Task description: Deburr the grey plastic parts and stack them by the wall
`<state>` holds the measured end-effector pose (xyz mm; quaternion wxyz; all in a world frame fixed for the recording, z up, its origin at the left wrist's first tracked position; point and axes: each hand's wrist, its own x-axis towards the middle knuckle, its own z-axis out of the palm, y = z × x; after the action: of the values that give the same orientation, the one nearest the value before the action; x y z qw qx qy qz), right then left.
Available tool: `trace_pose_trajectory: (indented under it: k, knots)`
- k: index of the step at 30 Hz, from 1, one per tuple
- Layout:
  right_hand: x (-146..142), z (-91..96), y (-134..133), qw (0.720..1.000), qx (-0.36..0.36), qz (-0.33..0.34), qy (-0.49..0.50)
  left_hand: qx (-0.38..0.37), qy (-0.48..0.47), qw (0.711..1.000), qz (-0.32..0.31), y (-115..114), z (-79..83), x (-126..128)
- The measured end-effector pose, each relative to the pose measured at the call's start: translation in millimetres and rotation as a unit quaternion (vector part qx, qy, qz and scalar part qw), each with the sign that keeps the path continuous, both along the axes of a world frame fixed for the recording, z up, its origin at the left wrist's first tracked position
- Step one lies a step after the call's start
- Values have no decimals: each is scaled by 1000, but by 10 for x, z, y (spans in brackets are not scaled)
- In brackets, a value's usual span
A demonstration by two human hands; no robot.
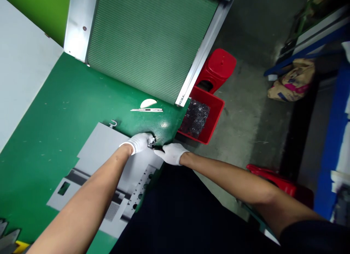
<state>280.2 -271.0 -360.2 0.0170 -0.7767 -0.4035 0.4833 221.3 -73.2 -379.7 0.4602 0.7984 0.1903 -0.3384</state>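
A flat grey panel [100, 150] with cut-outs and round holes lies on the green table. At its upper corner is my left hand [140, 142], in a white glove, with bent fingers closed around a small shiny metal piece [152, 142]. My right hand [172, 154], also gloved, is just right of it by the table edge. Its fingers are pressed together at a small dark thing too unclear to name. Small dark specks lie on the table above the hands. A hook-shaped piece [113, 123] sticks out at the panel's upper edge.
A cutter knife [147, 110] and a white half-round piece [148, 103] lie ahead. Beyond is a green ribbed conveyor belt [153, 38]. A red bin [216, 120] with small dark metal parts and a red stool [222, 64] stand to the right. A paper sack [294, 80] lies farther off.
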Motion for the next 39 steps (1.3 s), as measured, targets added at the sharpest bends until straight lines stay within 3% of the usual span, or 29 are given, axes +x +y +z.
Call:
trace_pose_trajectory:
  k: [9,14,20,22,27,29,30,32,35,36,37,39]
  knots:
    - [69,-15,71,1000,2,30,-1,-40,-28,998,30,-18,-117,-59]
    - [68,-9,48,1000,-4,3,-3,-54,-59,995,58,18,-150,-65]
    - [42,28,-171,993,-15,-113,21,-35,-121,988,94,48,51,15]
    - [6,22,-289,989,-16,-147,27,-51,-132,985,102,-78,141,112]
    - [-162,21,-532,985,-31,-170,25,-186,-195,953,139,-546,340,484]
    - [-227,39,-564,984,-38,-170,29,-167,-238,947,134,-536,401,566]
    - [-254,50,-560,984,-37,-170,30,-119,-257,951,126,-445,423,569]
    - [-290,72,-514,985,-29,-169,32,52,-276,952,118,-95,448,496]
    - [-303,96,-370,986,-9,-165,39,350,-172,913,123,662,433,264]
    - [-297,103,-313,986,-8,-160,41,398,-96,905,114,906,416,180]
    - [-286,112,-257,987,-10,-155,40,399,-22,911,101,1120,397,102]
    - [-250,139,-160,989,-26,-138,34,334,79,936,75,1426,357,-25]
